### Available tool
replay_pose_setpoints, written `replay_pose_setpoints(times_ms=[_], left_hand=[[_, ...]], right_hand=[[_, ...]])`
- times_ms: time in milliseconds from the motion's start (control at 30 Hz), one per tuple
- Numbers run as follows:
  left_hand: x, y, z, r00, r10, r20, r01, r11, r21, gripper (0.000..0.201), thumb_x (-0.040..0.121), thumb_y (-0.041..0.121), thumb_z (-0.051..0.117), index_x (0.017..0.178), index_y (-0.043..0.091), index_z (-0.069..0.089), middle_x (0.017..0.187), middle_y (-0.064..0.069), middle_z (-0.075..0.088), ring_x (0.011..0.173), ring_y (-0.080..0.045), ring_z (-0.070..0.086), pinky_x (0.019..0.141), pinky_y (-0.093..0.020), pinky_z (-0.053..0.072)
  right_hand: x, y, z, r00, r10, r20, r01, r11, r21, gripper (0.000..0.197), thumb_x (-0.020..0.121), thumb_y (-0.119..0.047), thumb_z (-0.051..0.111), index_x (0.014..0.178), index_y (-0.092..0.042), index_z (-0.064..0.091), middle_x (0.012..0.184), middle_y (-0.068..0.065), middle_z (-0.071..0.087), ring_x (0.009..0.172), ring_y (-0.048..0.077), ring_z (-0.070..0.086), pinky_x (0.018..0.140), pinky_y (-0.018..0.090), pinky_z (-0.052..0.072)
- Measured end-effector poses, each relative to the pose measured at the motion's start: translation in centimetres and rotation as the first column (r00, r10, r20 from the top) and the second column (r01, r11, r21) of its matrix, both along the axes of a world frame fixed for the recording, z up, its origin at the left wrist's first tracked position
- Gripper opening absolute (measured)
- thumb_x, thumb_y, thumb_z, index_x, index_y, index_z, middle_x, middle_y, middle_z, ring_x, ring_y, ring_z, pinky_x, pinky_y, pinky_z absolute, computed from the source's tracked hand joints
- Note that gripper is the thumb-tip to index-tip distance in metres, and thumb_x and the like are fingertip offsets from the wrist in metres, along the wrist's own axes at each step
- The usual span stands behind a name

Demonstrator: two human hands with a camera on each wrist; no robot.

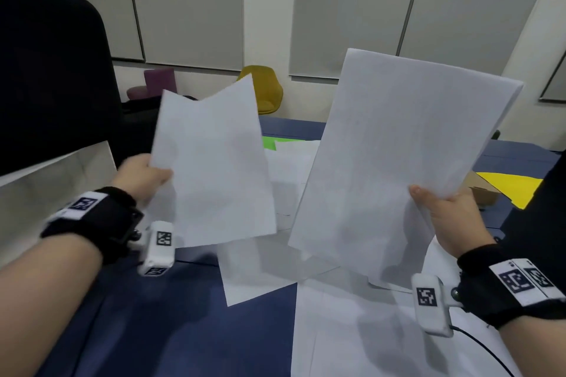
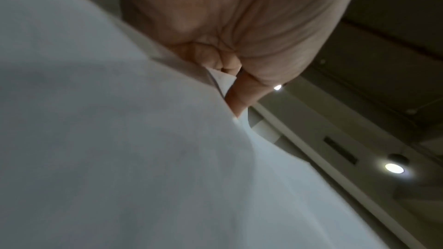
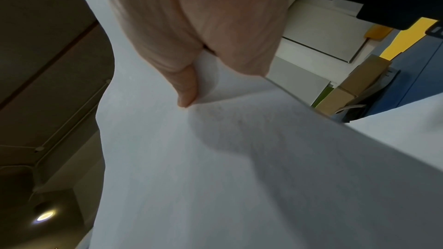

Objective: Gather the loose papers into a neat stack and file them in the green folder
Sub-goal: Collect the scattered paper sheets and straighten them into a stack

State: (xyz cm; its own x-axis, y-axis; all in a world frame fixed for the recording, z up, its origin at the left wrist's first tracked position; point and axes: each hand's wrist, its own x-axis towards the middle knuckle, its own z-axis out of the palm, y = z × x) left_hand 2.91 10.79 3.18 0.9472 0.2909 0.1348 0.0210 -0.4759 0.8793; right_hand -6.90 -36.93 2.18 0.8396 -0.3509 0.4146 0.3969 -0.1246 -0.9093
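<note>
Papers are split up right now: the left hand (image 1: 144,174) pinches a small sheet (image 1: 214,168) by its left edge, and the right hand (image 1: 453,217) pinches a bigger sheet (image 1: 398,156) near its lower right edge, thumb on the front. Both are held up in the air, tilted, side by side with a gap between them. Can't tell if either is a single page or a few. The left wrist view shows the fingers (image 2: 237,99) curled round the paper edge (image 2: 143,158), and the right wrist view shows the thumb (image 3: 187,90) pressed onto its sheet (image 3: 215,177).

More loose papers (image 1: 352,330) are lying scattered on the blue table (image 1: 137,315) underneath, some overlapping. The green folder (image 1: 269,142) is at the far side of the table, and only a sliver of it peeks out between the two raised sheets, with white pages lying over part of it. So the held pages pretty much block the view of it.

Off to the right there's a yellow folder (image 1: 511,187) and a brown cardboard box (image 1: 484,196) on the table. Left side has a white paper bag (image 1: 55,187) and a dark chair back (image 1: 52,70). Further back on the floor, a yellow chair (image 1: 266,89) and a purple seat (image 1: 153,82) sit against the wall.
</note>
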Motion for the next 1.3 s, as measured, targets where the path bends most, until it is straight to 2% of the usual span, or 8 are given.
replay_pose_setpoints(times_ms=[100, 200, 300, 367, 500, 867, 1133, 1300], left_hand=[[2.1, -4.3, -1.9, 0.998, -0.042, -0.042, 0.046, 0.996, 0.08, 0.008, 0.085, 0.002, 0.062, 0.08, 0.008, 0.062, 0.079, -0.013, 0.066, 0.079, -0.029, 0.064, 0.072, -0.033, 0.05], [4.0, -7.4, -3.9, 0.989, -0.036, -0.147, 0.075, 0.96, 0.271, 0.022, 0.089, 0.015, 0.056, 0.105, 0.003, 0.065, 0.106, -0.02, 0.068, 0.099, -0.037, 0.064, 0.084, -0.037, 0.05], [5.2, -10.3, -5.5, 0.98, -0.055, -0.189, 0.121, 0.927, 0.355, 0.039, 0.091, 0.014, 0.053, 0.127, 0.001, 0.054, 0.124, -0.023, 0.06, 0.113, -0.038, 0.058, 0.09, -0.036, 0.045], [5.7, -11.8, -6.4, 0.979, -0.049, -0.197, 0.122, 0.916, 0.381, 0.035, 0.092, 0.012, 0.052, 0.124, -0.003, 0.051, 0.13, -0.025, 0.054, 0.119, -0.04, 0.052, 0.093, -0.037, 0.042], [6.2, -13.7, -7.5, 0.94, -0.126, -0.316, 0.264, 0.855, 0.446, 0.03, 0.092, 0.009, 0.048, 0.12, -0.003, 0.048, 0.127, -0.022, 0.054, 0.115, -0.038, 0.055, 0.089, -0.036, 0.044], [4.0, -13.1, -7.9, 0.853, -0.274, -0.445, 0.502, 0.668, 0.55, 0.037, 0.096, 0.023, 0.052, 0.127, 0.003, 0.046, 0.134, -0.015, 0.052, 0.123, -0.028, 0.051, 0.094, -0.027, 0.038], [-1.0, -10.0, -8.0, 0.783, -0.355, -0.51, 0.621, 0.481, 0.618, 0.016, 0.093, 0.028, 0.053, 0.084, 0.019, 0.042, 0.102, -0.001, 0.054, 0.097, -0.023, 0.051, 0.078, -0.026, 0.035], [-1.0, -8.9, -5.9, 0.834, -0.242, -0.496, 0.523, 0.634, 0.569, 0.029, 0.085, 0.027, 0.06, 0.068, 0.018, 0.038, 0.072, 0.005, 0.044, 0.071, -0.017, 0.045, 0.054, -0.026, 0.03]], right_hand=[[0.4, 0.0, 0.1, 1.0, -0.012, -0.001, 0.012, 1.0, -0.007, 0.03, 0.07, -0.041, 0.08, 0.091, -0.022, 0.069, 0.084, -0.016, 0.075, 0.091, 0.012, 0.071, 0.073, 0.019, 0.058], [1.0, 0.1, 0.0, 1.0, -0.013, 0.018, 0.013, 1.0, -0.017, 0.015, 0.086, -0.009, 0.068, 0.09, -0.023, 0.069, 0.082, -0.018, 0.075, 0.095, 0.02, 0.07, 0.075, 0.019, 0.057], [1.0, 0.7, 0.1, 0.998, 0.06, 0.022, -0.06, 0.998, -0.031, 0.037, 0.06, -0.043, 0.081, 0.09, -0.023, 0.072, 0.087, -0.016, 0.075, 0.093, 0.012, 0.071, 0.071, 0.016, 0.056], [1.1, 0.9, -0.1, 0.998, 0.067, 0.012, -0.067, 0.997, -0.04, 0.066, 0.042, -0.066, 0.082, 0.091, -0.022, 0.073, 0.091, -0.014, 0.076, 0.087, 0.005, 0.071, 0.07, 0.016, 0.055], [1.3, 0.8, -0.7, 0.998, 0.062, 0.019, -0.061, 0.998, -0.026, 0.041, 0.066, -0.046, 0.078, 0.097, -0.019, 0.071, 0.093, -0.013, 0.076, 0.098, 0.016, 0.07, 0.075, 0.017, 0.056], [0.6, 0.4, -1.0, 0.998, 0.061, 0.0, -0.061, 0.996, -0.063, 0.086, 0.034, -0.075, 0.08, 0.099, -0.02, 0.069, 0.095, -0.013, 0.075, 0.087, 0.005, 0.071, 0.071, 0.017, 0.056], [0.0, 0.7, -1.1, 0.997, 0.075, -0.001, -0.075, 0.996, -0.057, 0.08, 0.034, -0.075, 0.079, 0.093, -0.022, 0.073, 0.093, -0.014, 0.075, 0.086, 0.002, 0.071, 0.069, 0.014, 0.054], [-0.2, 0.6, -0.8, 0.995, 0.098, -0.008, -0.099, 0.993, -0.065, 0.079, 0.031, -0.075, 0.08, 0.09, -0.023, 0.073, 0.09, -0.015, 0.076, 0.083, 0.001, 0.071, 0.067, 0.014, 0.054]])
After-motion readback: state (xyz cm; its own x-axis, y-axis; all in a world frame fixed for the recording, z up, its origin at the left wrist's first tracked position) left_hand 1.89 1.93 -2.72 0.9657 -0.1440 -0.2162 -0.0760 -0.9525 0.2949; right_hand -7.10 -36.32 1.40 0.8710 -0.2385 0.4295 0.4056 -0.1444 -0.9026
